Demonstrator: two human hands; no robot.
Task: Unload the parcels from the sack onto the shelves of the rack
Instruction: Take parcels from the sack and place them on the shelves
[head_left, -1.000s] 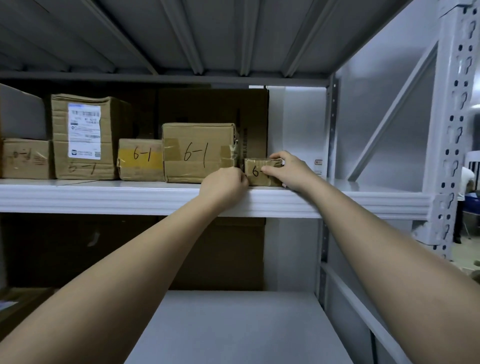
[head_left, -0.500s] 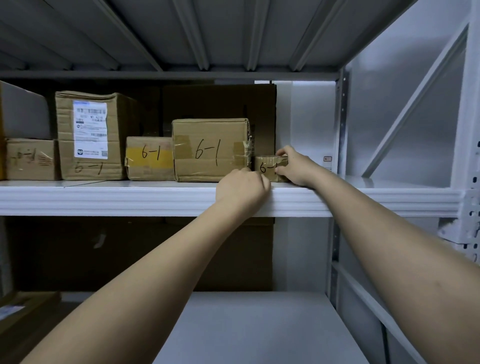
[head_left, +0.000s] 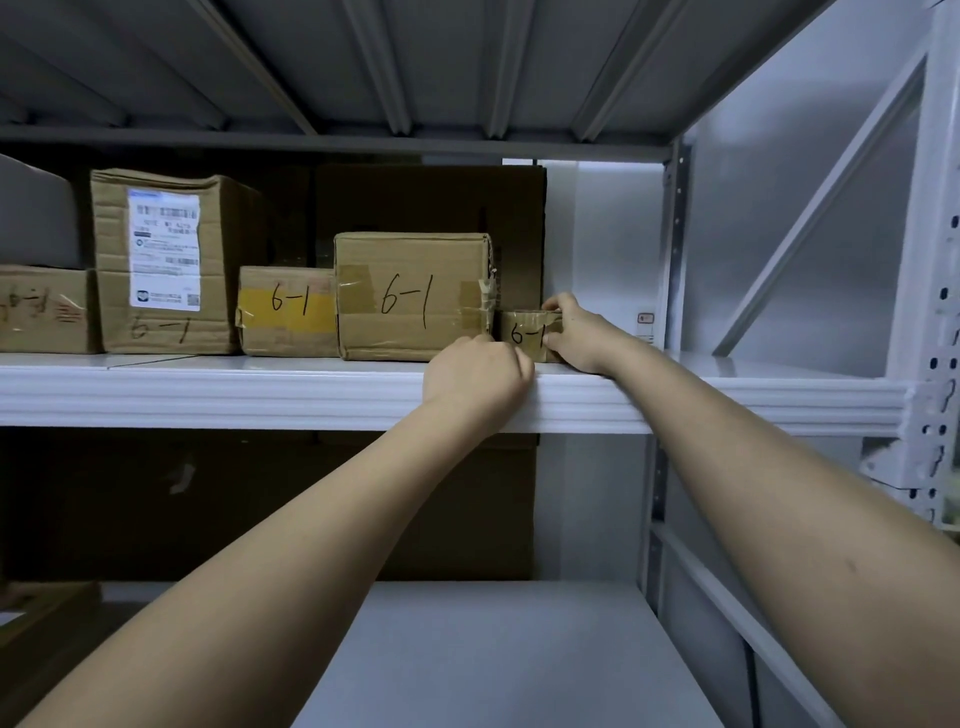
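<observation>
A: What is the surface like?

B: A white metal shelf (head_left: 260, 387) with a ribbed front lip, part of a pale grey rack (head_left: 935, 312) whose perforated upright stands at the right. The underside of the shelf above (head_left: 415, 62) is ribbed grey steel, and a diagonal brace (head_left: 810, 218) crosses the right end panel.

A: And what stands on it?

B: A row of cardboard parcels along the front edge. From the left: a low box with scrawled red marks (head_left: 44, 309), a tall box with a white shipping label (head_left: 166, 260), a short box with a yellow tape band (head_left: 288, 312), then a larger box marked "6-1" (head_left: 413, 296). Behind them, dark cardboard sheets (head_left: 431, 202) lean at the back.

A: Where is the parcel being handled?

B: The small parcel (head_left: 527, 335), also marked "6-1", sits on the shelf just right of the larger box, touching or nearly touching it.

A: The hands?

B: The right hand (head_left: 579, 332) pinches the small parcel's right end, finger over the top edge and thumb on the front. The left hand (head_left: 475, 379) is curled into a loose fist at the shelf lip, fingertips at the parcel's lower left corner; whether it actually grips, I cannot tell.

A: Below?

B: A bare pale lower shelf (head_left: 493, 649), with more dark cardboard (head_left: 260, 509) behind it. The light is dim.
</observation>
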